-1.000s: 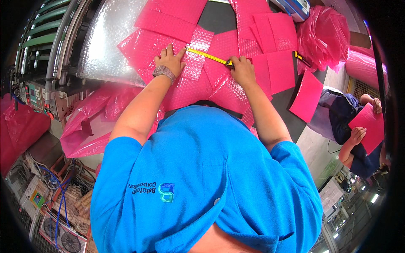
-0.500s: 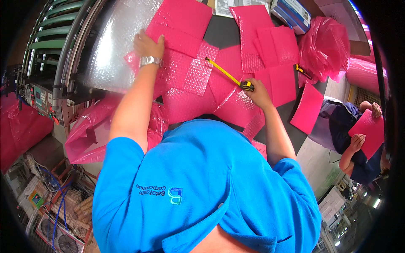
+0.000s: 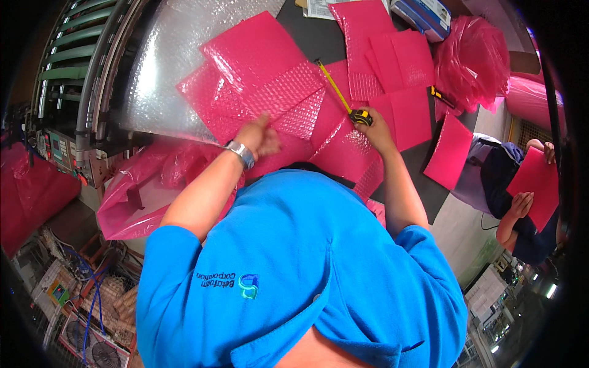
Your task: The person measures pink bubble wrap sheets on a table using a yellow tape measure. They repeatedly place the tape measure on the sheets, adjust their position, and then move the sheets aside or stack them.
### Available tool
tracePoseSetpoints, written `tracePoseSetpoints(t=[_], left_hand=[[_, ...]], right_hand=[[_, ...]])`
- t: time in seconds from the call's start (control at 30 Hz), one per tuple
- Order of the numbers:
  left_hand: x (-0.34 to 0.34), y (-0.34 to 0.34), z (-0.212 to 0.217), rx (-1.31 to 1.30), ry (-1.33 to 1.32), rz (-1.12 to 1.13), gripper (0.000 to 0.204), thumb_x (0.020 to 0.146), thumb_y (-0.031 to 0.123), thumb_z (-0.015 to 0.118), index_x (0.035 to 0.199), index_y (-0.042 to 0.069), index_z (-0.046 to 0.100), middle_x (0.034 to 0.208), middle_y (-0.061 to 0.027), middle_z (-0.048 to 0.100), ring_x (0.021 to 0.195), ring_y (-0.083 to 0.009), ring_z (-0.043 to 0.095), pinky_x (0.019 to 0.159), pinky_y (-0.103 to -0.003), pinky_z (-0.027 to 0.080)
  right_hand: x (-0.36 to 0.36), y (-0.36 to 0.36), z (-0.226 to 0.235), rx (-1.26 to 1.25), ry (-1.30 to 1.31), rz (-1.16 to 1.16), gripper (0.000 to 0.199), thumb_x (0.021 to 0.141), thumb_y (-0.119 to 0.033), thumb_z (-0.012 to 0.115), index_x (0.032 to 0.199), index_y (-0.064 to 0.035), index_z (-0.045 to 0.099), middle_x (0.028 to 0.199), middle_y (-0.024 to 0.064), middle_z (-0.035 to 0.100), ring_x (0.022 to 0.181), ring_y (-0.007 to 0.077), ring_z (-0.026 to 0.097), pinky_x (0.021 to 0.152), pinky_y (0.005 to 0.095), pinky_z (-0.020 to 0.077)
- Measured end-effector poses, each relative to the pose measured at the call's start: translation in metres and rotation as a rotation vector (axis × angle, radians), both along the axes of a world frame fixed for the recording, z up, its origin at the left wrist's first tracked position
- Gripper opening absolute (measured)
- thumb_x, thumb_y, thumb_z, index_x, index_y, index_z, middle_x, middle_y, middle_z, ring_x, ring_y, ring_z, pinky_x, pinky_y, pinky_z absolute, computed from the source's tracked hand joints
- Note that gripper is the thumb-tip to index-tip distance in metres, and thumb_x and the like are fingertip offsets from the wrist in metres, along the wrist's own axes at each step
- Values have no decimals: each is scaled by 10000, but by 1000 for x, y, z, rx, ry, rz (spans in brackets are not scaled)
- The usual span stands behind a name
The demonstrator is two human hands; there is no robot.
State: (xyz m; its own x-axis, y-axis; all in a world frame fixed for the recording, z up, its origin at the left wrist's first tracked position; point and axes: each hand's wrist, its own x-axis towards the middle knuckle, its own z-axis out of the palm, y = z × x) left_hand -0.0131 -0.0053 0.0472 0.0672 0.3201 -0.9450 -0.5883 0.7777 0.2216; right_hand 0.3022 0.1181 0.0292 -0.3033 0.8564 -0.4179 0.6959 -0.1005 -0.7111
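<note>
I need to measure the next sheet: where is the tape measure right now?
In the head view, the tape measure sits under the right hand, right of centre on the pink bubble-wrap sheets, its yellow blade running up-left.

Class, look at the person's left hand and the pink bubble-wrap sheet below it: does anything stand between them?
Nothing visible does. The left hand is right over the pink bubble-wrap sheet; its motion blur hides whether it touches. The right hand holds the tape measure off to the side.

Support: dark worktable (image 3: pixel 307 38).
On it: pink bubble-wrap sheets (image 3: pixel 276 92) at centre; clear bubble wrap (image 3: pixel 165 67) to their left; yellow tape measure (image 3: pixel 361 116) at their right edge.
</note>
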Motion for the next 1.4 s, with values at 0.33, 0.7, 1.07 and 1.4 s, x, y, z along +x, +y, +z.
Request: tracePoseSetpoints(t=[0.33, 0.7, 1.07, 1.4], left_hand=[[-1, 47, -5, 946, 1630, -1206, 482, 803, 343, 538, 1244, 176, 438, 1293, -147, 380, 1187, -288, 374, 933, -497, 313], [14, 63, 5, 696, 1620, -1506, 489, 780, 339, 553, 1220, 154, 445, 1254, -134, 406, 1175, -277, 382, 899, -487, 338], [30, 92, 9, 653, 1386, -1556, 557, 805, 374, 521, 1318, 256, 339, 1186, -126, 442, 1122, -295, 425, 889, -475, 360], [37, 97, 7, 588, 1424, -1638, 537, 811, 420, 492, 1317, 300, 360, 1215, -99, 419, 1136, -271, 403, 871, -493, 361]], right_hand=[[-4, 0, 18, 204, -373, 167, 390, 695, -91, 611, 1079, -130, 550, 978, 180, 532, 938, 361, 516, 814, 429, 427], [0, 12, 27, 316, -564, 195, 351, 739, -129, 582, 1083, -191, 557, 981, 133, 530, 955, 334, 506, 800, 440, 417], [-15, 29, 31, 345, -612, 254, 302, 781, -155, 528, 1076, -209, 562, 983, 121, 529, 958, 315, 507, 791, 431, 413], [-13, 32, 24, 353, -601, 252, 282, 795, -173, 525, 1071, -222, 562, 993, 105, 530, 968, 303, 507, 806, 422, 405]])
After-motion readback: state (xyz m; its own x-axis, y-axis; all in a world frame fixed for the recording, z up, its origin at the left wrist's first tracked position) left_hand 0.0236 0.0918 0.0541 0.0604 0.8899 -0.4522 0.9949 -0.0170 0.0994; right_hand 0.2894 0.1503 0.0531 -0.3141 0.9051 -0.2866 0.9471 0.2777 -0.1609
